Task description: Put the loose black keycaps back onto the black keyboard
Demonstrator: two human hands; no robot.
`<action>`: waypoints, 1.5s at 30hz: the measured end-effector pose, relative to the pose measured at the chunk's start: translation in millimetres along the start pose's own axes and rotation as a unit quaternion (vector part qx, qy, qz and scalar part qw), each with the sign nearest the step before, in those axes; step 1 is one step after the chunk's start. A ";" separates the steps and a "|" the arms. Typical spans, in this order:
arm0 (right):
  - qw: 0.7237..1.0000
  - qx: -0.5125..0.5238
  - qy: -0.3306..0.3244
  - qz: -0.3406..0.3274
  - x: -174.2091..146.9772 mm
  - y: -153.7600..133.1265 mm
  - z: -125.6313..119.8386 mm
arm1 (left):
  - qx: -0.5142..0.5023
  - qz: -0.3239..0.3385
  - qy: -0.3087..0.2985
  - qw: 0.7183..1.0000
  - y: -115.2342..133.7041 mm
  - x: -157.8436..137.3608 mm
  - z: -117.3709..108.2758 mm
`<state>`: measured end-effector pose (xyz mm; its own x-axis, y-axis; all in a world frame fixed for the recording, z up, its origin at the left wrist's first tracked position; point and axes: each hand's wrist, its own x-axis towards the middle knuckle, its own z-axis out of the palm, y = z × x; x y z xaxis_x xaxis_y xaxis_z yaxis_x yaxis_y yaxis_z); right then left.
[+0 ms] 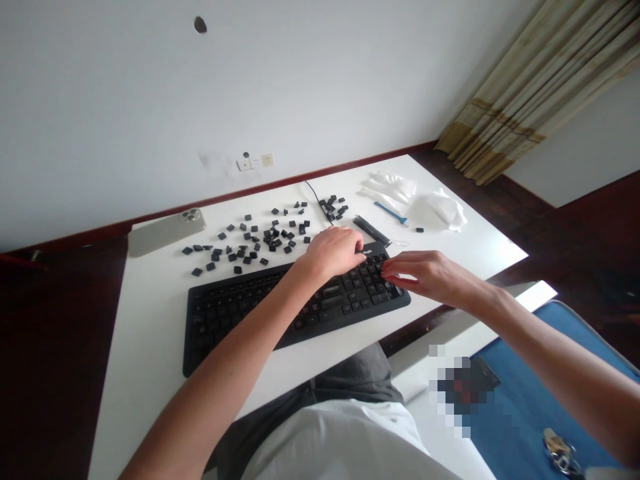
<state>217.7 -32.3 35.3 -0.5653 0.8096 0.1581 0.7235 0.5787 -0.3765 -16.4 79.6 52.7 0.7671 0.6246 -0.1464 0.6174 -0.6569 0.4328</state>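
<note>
A black keyboard [320,313] lies at a slant on the white table, most of its keys in place. My left hand [334,250] rests over its upper right part, fingers curled, with thumb and index close together near the top edge. Whatever they may hold is too small to make out. Over the number keys at the right end, my right hand [420,272] has its thumb and fingertips drawn together on the keys; anything between them is hidden. Loose black keycaps [270,237] lie scattered behind the keyboard, with a smaller cluster of keycaps [334,207] beside the cable.
Behind my hands lie a long black tool [371,230] with thin wire at its end, a blue stick tool [391,212], a single keycap [419,230] and crumpled white wrapping [440,208]. A phone [167,232] lies at back left. Keys [560,450] rest on a blue seat.
</note>
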 end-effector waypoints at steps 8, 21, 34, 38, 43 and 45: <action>0.999 0.035 -0.001 0.030 1.1 0.5 -3.3 | -0.010 0.000 -0.006 1.000 -0.7 0.8 1.6; 1.000 -0.018 -0.010 -0.014 5.1 -10.0 -3.5 | -0.010 0.007 -0.001 1.000 -1.4 1.3 3.9; 0.991 -0.129 0.040 -0.023 -28.1 -18.3 19.3 | 0.000 -0.009 -0.018 1.000 4.8 -1.6 -0.3; 0.993 -0.094 0.075 0.001 -29.7 -20.6 27.9 | 0.028 0.003 -0.015 0.999 7.0 -6.3 2.7; 0.981 -0.050 0.170 0.082 -22.5 0.8 17.5 | 0.055 0.050 -0.001 0.997 13.4 -27.0 25.8; 0.964 -0.059 0.212 0.146 -12.3 16.2 12.8 | 0.069 0.064 0.005 0.996 16.0 -37.2 40.2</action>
<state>231.3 -34.1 15.5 -0.1355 0.8927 0.4299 0.8816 0.3066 -0.3588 -28.1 28.9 29.3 0.8400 0.5351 -0.0895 0.5330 -0.7832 0.3201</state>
